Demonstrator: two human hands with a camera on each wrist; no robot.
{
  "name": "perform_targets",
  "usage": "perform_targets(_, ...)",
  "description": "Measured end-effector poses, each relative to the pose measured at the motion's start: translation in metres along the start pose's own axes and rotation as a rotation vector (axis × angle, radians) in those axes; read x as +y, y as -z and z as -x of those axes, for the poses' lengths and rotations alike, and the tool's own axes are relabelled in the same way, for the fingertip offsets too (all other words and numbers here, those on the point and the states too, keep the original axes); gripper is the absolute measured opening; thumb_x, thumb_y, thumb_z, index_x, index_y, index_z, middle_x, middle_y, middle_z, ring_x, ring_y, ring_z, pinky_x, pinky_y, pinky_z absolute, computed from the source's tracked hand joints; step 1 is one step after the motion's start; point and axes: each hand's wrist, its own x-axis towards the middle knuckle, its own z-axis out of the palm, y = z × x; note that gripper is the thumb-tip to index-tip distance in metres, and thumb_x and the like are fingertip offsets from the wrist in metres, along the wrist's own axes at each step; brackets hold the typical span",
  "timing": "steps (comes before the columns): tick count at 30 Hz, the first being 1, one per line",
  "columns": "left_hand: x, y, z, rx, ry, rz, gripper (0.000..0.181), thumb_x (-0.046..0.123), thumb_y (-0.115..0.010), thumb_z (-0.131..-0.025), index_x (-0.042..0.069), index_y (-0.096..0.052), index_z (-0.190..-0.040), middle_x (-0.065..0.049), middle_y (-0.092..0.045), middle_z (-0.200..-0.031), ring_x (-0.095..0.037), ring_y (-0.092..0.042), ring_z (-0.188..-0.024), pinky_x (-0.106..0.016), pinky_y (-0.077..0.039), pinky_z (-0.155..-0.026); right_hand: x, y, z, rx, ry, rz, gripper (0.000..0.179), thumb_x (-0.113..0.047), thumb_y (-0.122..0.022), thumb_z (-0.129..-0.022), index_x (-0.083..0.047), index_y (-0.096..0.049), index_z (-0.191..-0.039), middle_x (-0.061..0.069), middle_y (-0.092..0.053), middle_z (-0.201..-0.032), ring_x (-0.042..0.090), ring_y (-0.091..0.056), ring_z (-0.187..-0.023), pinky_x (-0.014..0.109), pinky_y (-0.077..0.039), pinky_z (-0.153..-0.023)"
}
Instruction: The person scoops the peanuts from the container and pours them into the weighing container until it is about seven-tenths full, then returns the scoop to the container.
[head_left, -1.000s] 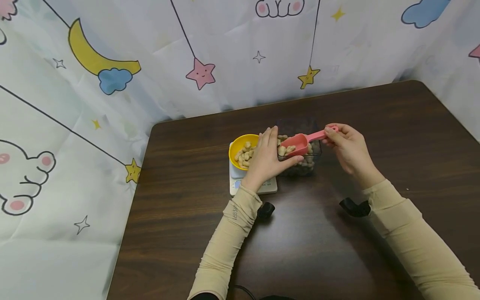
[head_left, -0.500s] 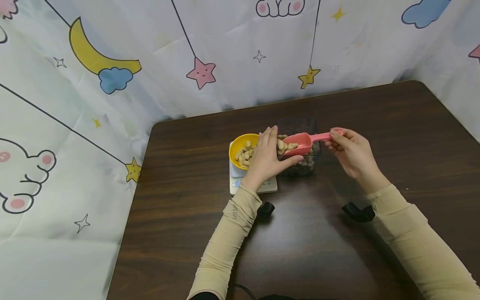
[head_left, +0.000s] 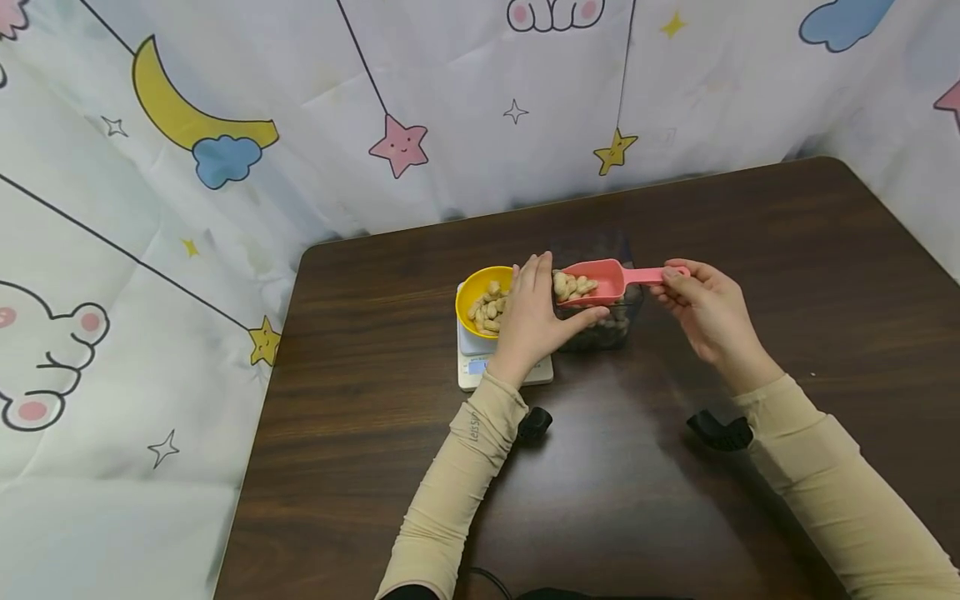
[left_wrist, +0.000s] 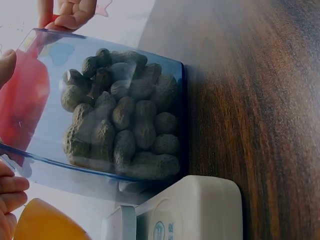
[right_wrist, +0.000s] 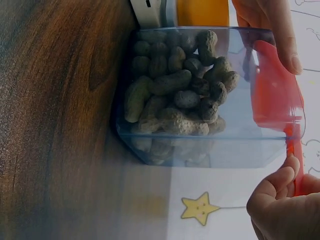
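Observation:
My right hand (head_left: 708, 317) pinches the handle of a pink scoop (head_left: 613, 280) between thumb and fingers. Peanuts in their shells (head_left: 573, 287) lie in the scoop's bowl. The scoop is at the top of a clear plastic box (right_wrist: 235, 145), which holds a heap of peanuts (left_wrist: 132, 115) below it. My left hand (head_left: 528, 321) lies over the box's left rim with straight fingers and the thumb spread along the near side. Left of that hand is a yellow bowl (head_left: 467, 302) with peanuts in it, partly hidden by the fingers. The bowl stands on a white kitchen scale (head_left: 471, 382).
The brown wooden table (head_left: 360, 400) extends around the box and scale. A patterned curtain (head_left: 465, 75) hangs behind its far edge. Black wrist devices (head_left: 720, 431) jut out below both forearms, and a dark cable (head_left: 491, 579) lies at the near edge.
The scoop has levelled out, with my right hand shifting slightly right and nearer to me. The peanuts stay in the scoop. My left hand keeps its place.

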Motion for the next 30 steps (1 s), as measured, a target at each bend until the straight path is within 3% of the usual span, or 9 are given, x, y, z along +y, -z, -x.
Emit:
perform_targets(15,0.0,0.001,0.0,-0.008,0.015,0.023,0.102,0.068,-0.062,-0.073,0.008,-0.024,-0.147,-0.007,-0.029,-0.153,-0.02,-0.022,-0.144,-0.032,-0.008,-0.121,0.001,-0.001,0.007,-0.062,0.067,-0.042,0.029,-0.011,-0.061,-0.088,0.001,-0.044,-0.109,0.002,-0.061,-0.087,0.008,-0.064,-0.074,0.016,-0.052,-0.068)
perform_targets(30,-0.003,0.001,-0.001,-0.01,0.01,0.05,0.103,0.067,-0.065,-0.071,0.011,-0.025,-0.147,-0.004,-0.031,-0.152,-0.017,-0.023,-0.144,-0.03,-0.008,-0.121,0.0,0.003,0.011,-0.041,-0.03,-0.102,0.029,-0.013,-0.063,-0.088,-0.002,-0.045,-0.108,0.001,-0.062,-0.084,0.01,-0.063,-0.073,0.017,-0.053,-0.069)
